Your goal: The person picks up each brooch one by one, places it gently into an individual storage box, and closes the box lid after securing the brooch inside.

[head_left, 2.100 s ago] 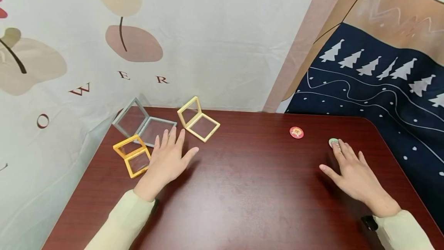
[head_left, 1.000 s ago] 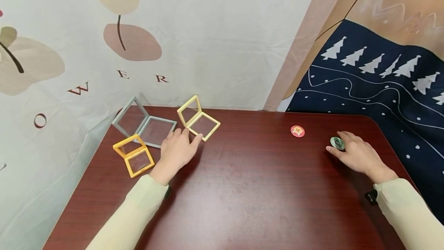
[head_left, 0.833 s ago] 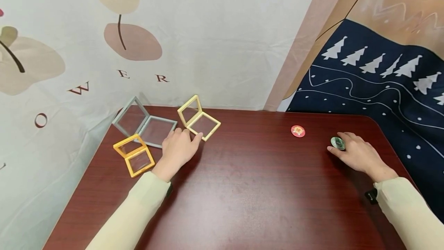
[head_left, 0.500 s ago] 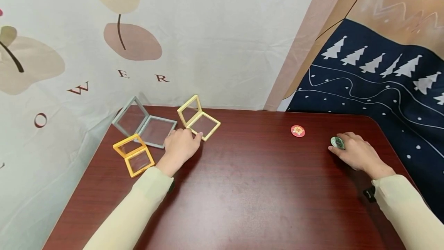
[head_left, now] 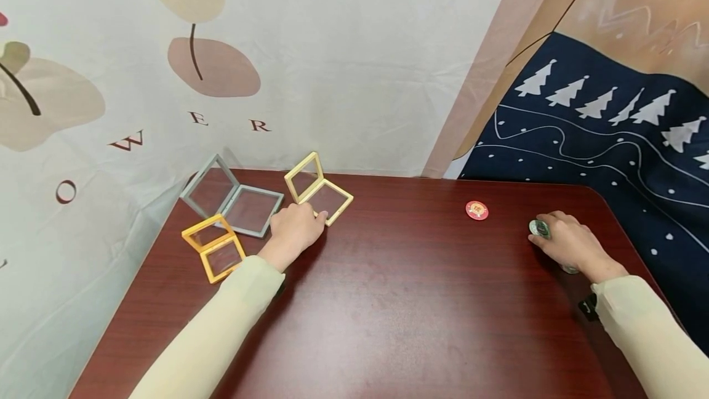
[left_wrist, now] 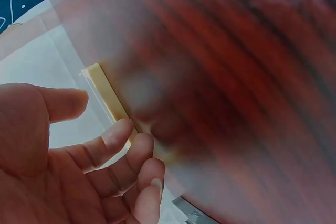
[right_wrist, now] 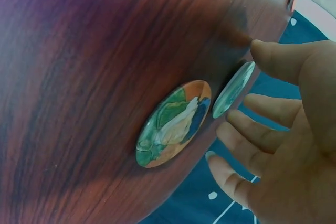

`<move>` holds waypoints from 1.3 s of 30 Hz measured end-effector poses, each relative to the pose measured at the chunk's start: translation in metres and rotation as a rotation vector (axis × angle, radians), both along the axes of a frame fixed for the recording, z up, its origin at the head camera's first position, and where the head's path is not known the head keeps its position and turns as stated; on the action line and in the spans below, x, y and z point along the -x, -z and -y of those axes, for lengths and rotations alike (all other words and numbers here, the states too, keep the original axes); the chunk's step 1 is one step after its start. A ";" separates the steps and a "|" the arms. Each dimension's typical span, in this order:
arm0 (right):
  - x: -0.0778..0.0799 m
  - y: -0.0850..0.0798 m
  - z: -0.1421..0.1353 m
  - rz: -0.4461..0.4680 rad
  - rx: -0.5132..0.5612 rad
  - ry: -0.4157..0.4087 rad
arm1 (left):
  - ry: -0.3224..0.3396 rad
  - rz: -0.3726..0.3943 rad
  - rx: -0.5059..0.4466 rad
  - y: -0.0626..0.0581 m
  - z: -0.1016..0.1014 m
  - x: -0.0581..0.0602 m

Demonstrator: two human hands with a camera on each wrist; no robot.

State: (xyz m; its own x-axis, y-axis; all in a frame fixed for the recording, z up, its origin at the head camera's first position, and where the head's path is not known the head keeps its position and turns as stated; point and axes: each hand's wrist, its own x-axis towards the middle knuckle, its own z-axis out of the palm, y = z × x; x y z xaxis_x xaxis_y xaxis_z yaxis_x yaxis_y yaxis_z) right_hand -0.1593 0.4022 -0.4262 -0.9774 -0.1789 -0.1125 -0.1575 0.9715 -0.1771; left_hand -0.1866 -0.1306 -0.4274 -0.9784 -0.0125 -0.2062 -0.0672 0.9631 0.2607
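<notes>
My left hand (head_left: 295, 226) is at the near corner of a pale yellow hinged square case (head_left: 333, 186), which stands open with clear panels. In the left wrist view, its yellow edge (left_wrist: 109, 95) shows beyond the thumb and the loosely bent fingers. Over on the right, my right hand (head_left: 570, 242) spreads around a small green-and-white disc (head_left: 539, 228); in the right wrist view the thumb and fingers stand apart on either side of the disc (right_wrist: 233, 90). A second disc with a painted picture (right_wrist: 176, 121) lies under the palm, mostly hidden in the head view.
A larger grey hinged case (head_left: 252, 211) and an orange one (head_left: 221, 257) stand open at the table's left. A red round disc (head_left: 477, 210) lies left of my right hand. Patterned cloth (head_left: 354, 66) hangs behind the dark red table (head_left: 399, 313).
My left hand has moved from over the grey case rightward to the pale yellow case, its fingers bending. The right hand has settled around the green disc, and the other disc now peeks out below it.
</notes>
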 end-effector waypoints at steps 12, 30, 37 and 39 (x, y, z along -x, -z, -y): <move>0.006 0.004 -0.005 0.035 0.092 -0.005 | 0.007 0.019 0.015 0.004 0.001 0.002; 0.003 -0.003 -0.005 0.011 0.087 0.052 | 0.011 0.013 0.020 0.000 0.001 0.002; -0.002 -0.008 -0.001 -0.059 0.118 0.045 | 0.030 0.002 0.000 0.004 0.003 -0.002; -0.004 -0.010 0.001 -0.077 0.128 0.040 | 0.034 0.008 0.001 0.005 0.003 -0.004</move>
State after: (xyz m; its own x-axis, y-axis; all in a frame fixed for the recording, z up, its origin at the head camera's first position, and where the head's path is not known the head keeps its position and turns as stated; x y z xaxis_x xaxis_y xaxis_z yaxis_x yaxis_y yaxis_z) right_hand -0.1553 0.4017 -0.4165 -0.9889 -0.1476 -0.0156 -0.1369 0.9476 -0.2885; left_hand -0.1831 -0.1334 -0.4320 -0.9766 0.0210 -0.2139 -0.0360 0.9651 0.2593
